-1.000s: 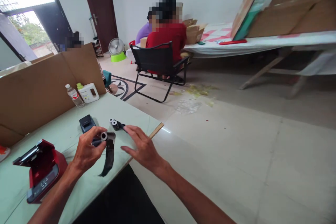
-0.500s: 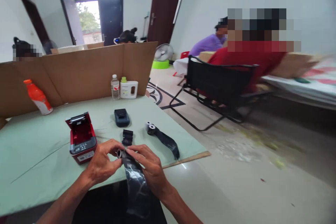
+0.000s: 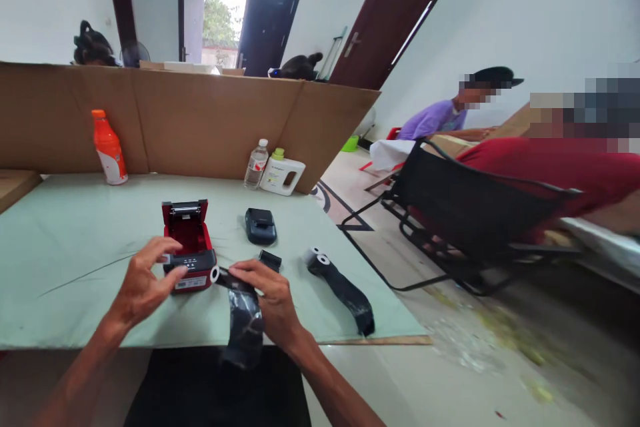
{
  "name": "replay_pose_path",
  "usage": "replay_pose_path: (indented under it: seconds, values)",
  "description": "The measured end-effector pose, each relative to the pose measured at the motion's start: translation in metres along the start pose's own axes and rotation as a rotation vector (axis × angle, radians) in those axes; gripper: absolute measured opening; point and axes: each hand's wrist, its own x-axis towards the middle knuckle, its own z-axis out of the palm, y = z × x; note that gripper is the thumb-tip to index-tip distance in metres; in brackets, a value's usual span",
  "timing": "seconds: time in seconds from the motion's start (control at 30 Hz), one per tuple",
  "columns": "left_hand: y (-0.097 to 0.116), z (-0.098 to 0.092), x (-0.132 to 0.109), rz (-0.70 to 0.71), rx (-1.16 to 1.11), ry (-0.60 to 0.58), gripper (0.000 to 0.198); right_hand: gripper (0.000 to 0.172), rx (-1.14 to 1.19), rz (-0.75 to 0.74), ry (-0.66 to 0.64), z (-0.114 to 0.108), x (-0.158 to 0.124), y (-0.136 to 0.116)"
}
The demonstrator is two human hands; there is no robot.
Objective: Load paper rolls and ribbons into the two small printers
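My right hand [image 3: 273, 290] grips a small black film roll [image 3: 234, 281] with a white core, its loose glossy strip hanging over the table's front edge. To the left, my left hand [image 3: 143, 283] is open, thumb and fingers spread beside a small red and black printer [image 3: 193, 282]. Its fingertips overlap the printer's front corner; I cannot tell if they touch. The printer's lid [image 3: 185, 210] stands up, showing a red hollow inside. Behind my right fingers lies a short black piece [image 3: 271, 260], partly covered.
A dark rounded device [image 3: 261, 225] sits behind. On the right lie more rolls with a black strip [image 3: 347, 290]. An orange bottle [image 3: 109, 150], a clear bottle [image 3: 256, 165] and a white jug [image 3: 283, 173] stand by the cardboard screen [image 3: 215, 120]. A co-worker sits in a black chair [image 3: 465, 207].
My left hand has let go of the roll and moved left to the printer, its fingers spreading. My right hand keeps the roll. The view has swung left.
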Motion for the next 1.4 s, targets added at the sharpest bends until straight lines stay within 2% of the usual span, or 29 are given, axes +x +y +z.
replay_pose_path:
  seconds: [0.07, 0.13, 0.23, 0.33, 0.57, 0.77, 0.87, 1.03, 1.23, 1.4]
  values:
    - [-0.022, -0.014, 0.011, -0.054, 0.079, 0.035, 0.028, 0.023, 0.030, 0.074, 0.021, -0.002, 0.013, 0.008]
    - [-0.044, -0.020, 0.021, -0.114, 0.111, 0.000, 0.033, 0.018, 0.062, 0.125, 0.036, -0.001, 0.026, 0.016]
    - [-0.069, -0.017, 0.029, -0.180, 0.071, -0.106, 0.037, 0.013, 0.104, 0.154, 0.010, 0.005, 0.047, 0.026]
    - [-0.079, -0.009, 0.029, -0.210, -0.009, -0.161, 0.036, 0.013, 0.117, 0.142, -0.062, 0.018, 0.063, 0.033]
    - [-0.079, -0.012, 0.025, -0.220, -0.049, -0.212, 0.039, 0.015, 0.041, 0.088, -0.203, 0.046, 0.080, 0.046]
    - [-0.075, -0.018, 0.032, -0.132, -0.016, -0.197, 0.039, 0.018, -0.021, 0.027, -0.304, 0.057, 0.086, 0.053]
    - [-0.071, -0.021, 0.032, -0.134, 0.008, -0.177, 0.038, 0.015, 0.014, 0.033, -0.248, 0.049, 0.085, 0.055]
    - [-0.068, -0.014, 0.018, -0.199, 0.004, -0.218, 0.061, 0.011, 0.137, 0.131, -0.092, 0.029, 0.075, 0.058]
    - [-0.070, -0.001, 0.004, -0.221, -0.018, -0.186, 0.050, 0.011, 0.223, 0.265, 0.047, 0.014, 0.060, 0.063]
    - [-0.068, -0.001, 0.003, -0.224, 0.006, -0.187, 0.051, 0.007, 0.203, 0.233, 0.108, 0.007, 0.070, 0.066]
